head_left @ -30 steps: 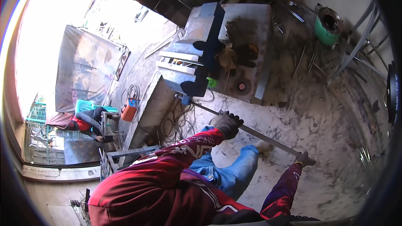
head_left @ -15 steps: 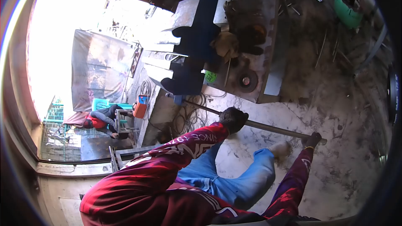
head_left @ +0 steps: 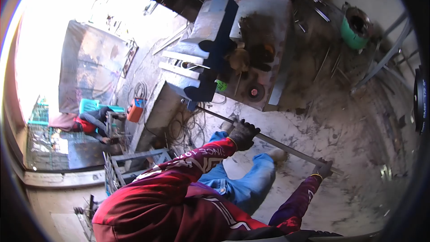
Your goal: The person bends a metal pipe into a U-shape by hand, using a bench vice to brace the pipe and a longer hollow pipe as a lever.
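A large blue bench vise (head_left: 201,78) stands on a metal worktop (head_left: 275,13). From its lower end a thin rod (head_left: 216,114) runs out and continues into a thicker grey metal pipe (head_left: 291,151). Around the upper stretch of that pipe is my left hand (head_left: 243,135), in a dark glove, with the fingers curled over it. Nearer the pipe's far end my right hand (head_left: 323,168), also gloved, is closed around it. A grinding disc (head_left: 255,92) and a tan glove-like item (head_left: 239,60) lie on the worktop beside the vise.
A green metal cylinder (head_left: 354,38) stands at upper right among loose metal bars. Coiled cables (head_left: 186,125) lie on the floor near the vise. Outside, a person (head_left: 92,123) sits near an orange machine (head_left: 135,110). A metal frame (head_left: 121,168) stands at left.
The pipe and both my hands appear lower in view, the right hand also further left. My left hand's grip looks slightly looser. The whole view has shifted as my head moved.
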The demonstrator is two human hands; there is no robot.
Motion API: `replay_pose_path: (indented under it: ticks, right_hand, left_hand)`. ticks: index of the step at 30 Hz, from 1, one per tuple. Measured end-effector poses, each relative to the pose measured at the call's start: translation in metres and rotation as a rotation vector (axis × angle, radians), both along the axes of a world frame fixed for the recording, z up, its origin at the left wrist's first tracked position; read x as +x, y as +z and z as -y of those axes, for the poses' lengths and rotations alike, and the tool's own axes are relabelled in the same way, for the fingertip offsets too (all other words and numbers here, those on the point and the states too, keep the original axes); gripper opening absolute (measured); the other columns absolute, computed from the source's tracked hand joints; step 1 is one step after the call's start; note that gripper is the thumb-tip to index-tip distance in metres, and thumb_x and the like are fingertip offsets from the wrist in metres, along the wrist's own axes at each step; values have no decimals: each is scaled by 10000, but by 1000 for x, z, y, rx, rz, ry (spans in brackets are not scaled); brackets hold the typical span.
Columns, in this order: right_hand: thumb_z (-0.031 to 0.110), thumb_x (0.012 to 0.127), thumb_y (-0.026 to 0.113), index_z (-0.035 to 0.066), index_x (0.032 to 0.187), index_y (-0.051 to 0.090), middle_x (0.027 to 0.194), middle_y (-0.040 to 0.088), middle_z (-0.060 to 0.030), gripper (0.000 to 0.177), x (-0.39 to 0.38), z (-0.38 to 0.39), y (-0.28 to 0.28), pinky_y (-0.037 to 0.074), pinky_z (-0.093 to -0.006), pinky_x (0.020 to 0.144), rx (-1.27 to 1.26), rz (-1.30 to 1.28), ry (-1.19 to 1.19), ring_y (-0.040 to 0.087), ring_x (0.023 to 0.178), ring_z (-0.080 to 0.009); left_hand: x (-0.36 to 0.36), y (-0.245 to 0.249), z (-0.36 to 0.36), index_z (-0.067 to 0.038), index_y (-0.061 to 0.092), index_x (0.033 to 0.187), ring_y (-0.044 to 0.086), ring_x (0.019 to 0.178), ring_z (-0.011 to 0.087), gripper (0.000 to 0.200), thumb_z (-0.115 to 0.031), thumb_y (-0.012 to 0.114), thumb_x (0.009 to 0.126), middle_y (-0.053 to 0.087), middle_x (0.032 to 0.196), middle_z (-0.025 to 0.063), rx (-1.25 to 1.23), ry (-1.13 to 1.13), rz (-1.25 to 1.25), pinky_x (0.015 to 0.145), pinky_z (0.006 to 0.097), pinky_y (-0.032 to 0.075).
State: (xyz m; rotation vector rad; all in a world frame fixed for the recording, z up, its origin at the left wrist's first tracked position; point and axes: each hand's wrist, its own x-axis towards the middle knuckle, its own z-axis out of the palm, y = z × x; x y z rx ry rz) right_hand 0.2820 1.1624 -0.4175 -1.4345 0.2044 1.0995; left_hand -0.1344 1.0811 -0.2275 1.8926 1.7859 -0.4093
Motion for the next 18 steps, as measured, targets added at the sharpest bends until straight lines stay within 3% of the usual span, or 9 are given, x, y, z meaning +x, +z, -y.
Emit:
replay_pose_path:
  ticks: [3,4,6,8,9,11,14,16,18]
  right_hand:
    - [57,853,618,116,1184,370,818,556,-135,417,-12,-26,22,608,-474,642,-271,134,-124,571,667,-239]
    - [139,878,654,100,1313,153,882,553,-177,664,24,-15,-34,602,-506,659,-208,70,17,597,676,-311]
    - [160,879,652,66,1322,248,872,554,-188,607,19,-23,-12,596,-512,658,-145,-3,0,608,713,-330]
    - [175,876,653,-6,1187,428,830,541,-168,425,43,-18,-54,591,-533,673,-175,-59,46,604,730,-309]
    - [219,899,636,-49,1020,516,799,531,-146,317,35,-19,-44,590,-544,717,-258,13,-101,596,730,-294]
    - [341,995,564,-61,1068,494,825,539,-145,414,61,0,-87,582,-556,788,-219,-109,-24,581,751,-299]
    - [386,1042,490,-52,1088,470,822,517,-136,441,60,16,-92,571,-525,834,-228,-117,31,566,789,-306]
    - [356,1039,496,-61,1073,450,838,528,-155,421,52,8,-83,571,-504,838,-275,-74,-57,568,795,-313]
    - [344,1034,496,-63,1061,446,832,527,-156,411,49,3,-83,571,-499,837,-284,-75,-18,570,789,-313]
  left_hand:
    - [-5,18,-7,-147,617,1269,620,1079,324,538,-262,705,751,674,1083,107,-103,79,34,977,531,410]
    - [-10,15,-10,-149,615,1273,619,1086,329,534,-256,700,758,674,1090,108,-118,91,30,976,532,411]
    - [-26,21,-12,-153,621,1262,609,1096,342,497,-245,682,778,669,1121,112,-158,132,31,980,544,401]
    - [-46,-1,-1,-156,658,1188,636,1024,354,387,-223,655,807,690,1044,126,-136,119,-10,908,525,450]
    - [-51,-13,6,-154,674,1130,648,972,357,315,-205,634,822,695,984,134,-129,154,-36,860,515,471]
    - [-57,-38,18,-133,691,968,662,829,363,170,-156,576,846,681,811,163,40,128,-38,728,493,503]
    - [-29,-57,23,-105,677,928,638,772,368,159,-164,562,835,664,778,142,226,254,-164,691,510,464]
    - [-35,-57,16,-95,677,928,627,766,385,165,-188,561,856,662,784,145,244,261,-186,690,506,450]
    - [-44,-49,15,-90,680,934,619,769,402,183,-210,554,877,647,784,178,34,192,-77,678,505,438]
